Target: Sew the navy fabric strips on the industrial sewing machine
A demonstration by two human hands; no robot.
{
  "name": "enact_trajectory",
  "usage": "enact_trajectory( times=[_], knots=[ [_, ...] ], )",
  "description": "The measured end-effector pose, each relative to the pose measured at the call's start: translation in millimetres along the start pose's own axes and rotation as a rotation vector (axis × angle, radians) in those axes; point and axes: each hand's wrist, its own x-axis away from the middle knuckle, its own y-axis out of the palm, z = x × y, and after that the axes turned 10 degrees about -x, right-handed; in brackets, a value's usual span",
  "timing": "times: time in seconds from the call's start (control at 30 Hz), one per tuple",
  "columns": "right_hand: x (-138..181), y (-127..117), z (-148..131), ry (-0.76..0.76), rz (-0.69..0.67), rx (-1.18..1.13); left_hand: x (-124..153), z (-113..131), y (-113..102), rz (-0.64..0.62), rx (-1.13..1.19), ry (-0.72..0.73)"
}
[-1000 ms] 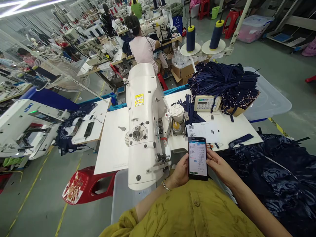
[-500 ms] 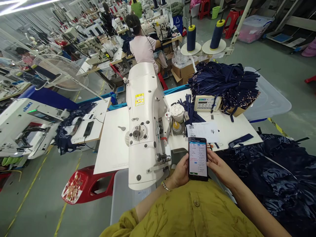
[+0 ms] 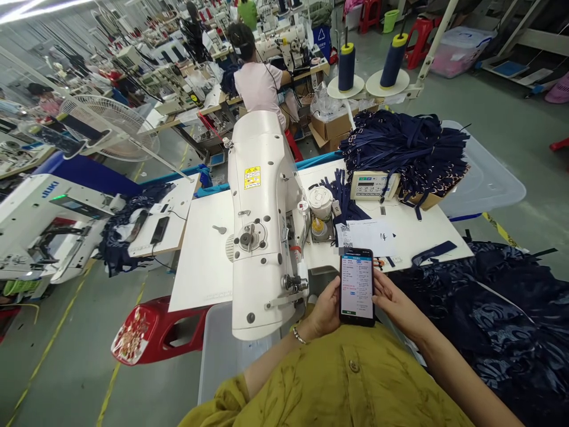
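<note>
A black smartphone [image 3: 357, 287] with a lit screen of text stands upright in front of my olive shirt. My left hand [image 3: 326, 309] is closed around its left side, with a bracelet on the wrist. At the right edge, my right hand [image 3: 393, 299] grips the phone, thumb on its front and fingers partly hidden behind. Just beyond the phone lies a white paper sheet [image 3: 367, 237] with printed codes and handwriting. Left of my hands rises the white sewing machine head [image 3: 258, 237].
Navy straps with metal rings [image 3: 404, 148] pile up behind a control box [image 3: 374, 185]. Dark fabric [image 3: 498, 332] heaps at the right. Two navy thread cones [image 3: 347, 68] stand beyond. A red stool [image 3: 146, 335] is at the left. A person in pink [image 3: 258, 86] sits ahead.
My hands and the phone stay in place. The view has shifted very slightly; nothing was picked up or let go.
</note>
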Motion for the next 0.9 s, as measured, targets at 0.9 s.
enact_trajectory(
  times=[0.9],
  knots=[
    [2.8, -2.9, 3.7, -0.01, -0.03, 0.039, 0.2, -2.5, -0.7, -0.004, 0.013, -0.014]
  ],
)
